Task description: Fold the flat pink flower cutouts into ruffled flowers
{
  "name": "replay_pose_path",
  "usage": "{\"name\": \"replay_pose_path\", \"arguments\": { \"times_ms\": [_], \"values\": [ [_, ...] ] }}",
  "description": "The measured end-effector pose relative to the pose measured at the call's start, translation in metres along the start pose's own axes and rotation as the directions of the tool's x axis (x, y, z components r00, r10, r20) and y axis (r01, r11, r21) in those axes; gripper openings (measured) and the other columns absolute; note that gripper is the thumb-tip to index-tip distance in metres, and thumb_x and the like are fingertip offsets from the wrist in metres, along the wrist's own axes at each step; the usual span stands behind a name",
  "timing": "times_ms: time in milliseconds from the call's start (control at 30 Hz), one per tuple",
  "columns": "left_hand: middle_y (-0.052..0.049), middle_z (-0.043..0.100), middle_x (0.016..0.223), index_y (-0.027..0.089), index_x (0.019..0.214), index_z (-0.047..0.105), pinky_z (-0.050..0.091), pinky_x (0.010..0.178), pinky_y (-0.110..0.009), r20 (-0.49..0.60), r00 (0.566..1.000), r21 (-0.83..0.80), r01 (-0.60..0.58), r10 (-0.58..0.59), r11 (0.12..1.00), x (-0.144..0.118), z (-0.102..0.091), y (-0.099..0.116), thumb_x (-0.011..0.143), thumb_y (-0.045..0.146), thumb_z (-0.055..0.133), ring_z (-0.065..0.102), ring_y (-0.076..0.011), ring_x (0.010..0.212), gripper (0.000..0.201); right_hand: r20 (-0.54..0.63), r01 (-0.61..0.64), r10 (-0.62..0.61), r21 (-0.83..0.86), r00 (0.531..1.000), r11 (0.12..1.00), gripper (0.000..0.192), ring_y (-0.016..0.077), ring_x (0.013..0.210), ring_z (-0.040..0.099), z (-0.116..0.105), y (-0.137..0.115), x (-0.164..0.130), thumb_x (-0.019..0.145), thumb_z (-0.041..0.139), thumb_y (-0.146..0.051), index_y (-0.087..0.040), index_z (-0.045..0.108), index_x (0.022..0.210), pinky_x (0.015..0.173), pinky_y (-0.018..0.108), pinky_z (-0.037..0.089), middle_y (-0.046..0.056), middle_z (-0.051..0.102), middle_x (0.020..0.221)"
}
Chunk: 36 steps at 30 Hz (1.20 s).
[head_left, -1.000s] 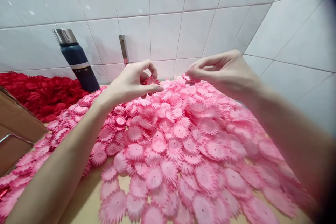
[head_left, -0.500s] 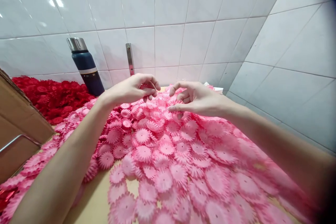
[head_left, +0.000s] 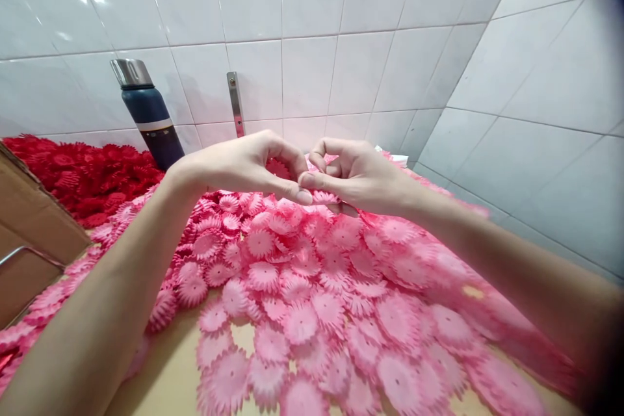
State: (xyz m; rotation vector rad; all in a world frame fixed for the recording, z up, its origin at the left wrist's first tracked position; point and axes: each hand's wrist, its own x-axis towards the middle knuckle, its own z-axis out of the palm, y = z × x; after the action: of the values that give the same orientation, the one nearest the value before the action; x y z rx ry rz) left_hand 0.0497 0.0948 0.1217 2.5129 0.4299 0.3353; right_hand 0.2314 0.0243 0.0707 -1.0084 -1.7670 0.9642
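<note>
My left hand point(head_left: 253, 166) and my right hand point(head_left: 358, 175) meet above a heap of pink paper-like discs with notched edges and small centre holes point(head_left: 299, 322). The thumbs and forefingers of both hands are bent together in pinches, the fingertips touching or nearly so. Whatever sits between the tips is too small or too covered to make out. A darker pink disc point(head_left: 277, 169) shows in the gap of my left hand; I cannot tell whether it is held. Pink also shows just under the right fingers.
Deep red discs point(head_left: 92, 175) are piled at the left, beside a cardboard box point(head_left: 39, 234). A dark blue bottle with a metal cap point(head_left: 151, 117) stands against the tiled wall point(head_left: 309, 71). A metal bracket point(head_left: 234, 104) is fixed there. Tan tabletop point(head_left: 170, 364) shows in front.
My hands were apart and have come together, the fingertips now meeting. The fingers of both hands have closed into pinches. The view has shifted slightly.
</note>
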Motion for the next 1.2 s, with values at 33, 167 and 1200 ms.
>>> {"name": "replay_pose_path", "arguments": {
  "times_ms": [33,167,1200],
  "values": [
    [0.000,0.064,0.057,0.021,0.066,0.074,0.039,0.041,-0.022,-0.025,1.000,0.001,-0.010,0.010,1.000,-0.001,0.000,0.001,0.066,0.031,0.077,0.056,-0.0124,0.047,0.010,0.002,-0.005,0.005,0.019,1.000,1.000,0.041,0.0056,0.036,0.044,0.000,0.000,0.000,0.074,0.075,-0.043,-0.022,0.041,0.071,0.030,0.018,0.030,-0.008,0.049,0.050],
    [-0.001,0.065,0.056,0.019,0.066,0.075,0.040,0.039,-0.021,-0.080,0.997,-0.013,-0.018,0.017,1.000,-0.001,0.000,0.005,0.065,0.024,0.079,0.057,-0.0122,0.045,0.007,-0.017,-0.023,0.024,0.090,1.000,0.996,0.048,0.0047,0.036,0.041,-0.001,0.001,0.001,0.069,0.078,-0.044,-0.021,0.036,0.064,0.030,0.018,0.026,-0.008,0.046,0.048],
    [0.002,0.057,0.058,0.017,0.068,0.068,0.038,0.055,-0.023,0.345,0.938,-0.002,-0.044,0.042,0.999,-0.009,-0.004,0.036,0.079,0.018,0.063,0.050,-0.0104,0.056,0.012,0.034,-0.177,0.203,-0.365,0.979,0.914,0.036,0.0078,0.037,0.047,-0.062,0.013,0.001,0.067,0.080,-0.044,-0.019,0.054,0.071,0.033,0.021,0.031,-0.007,0.048,0.043]
  ]
}}
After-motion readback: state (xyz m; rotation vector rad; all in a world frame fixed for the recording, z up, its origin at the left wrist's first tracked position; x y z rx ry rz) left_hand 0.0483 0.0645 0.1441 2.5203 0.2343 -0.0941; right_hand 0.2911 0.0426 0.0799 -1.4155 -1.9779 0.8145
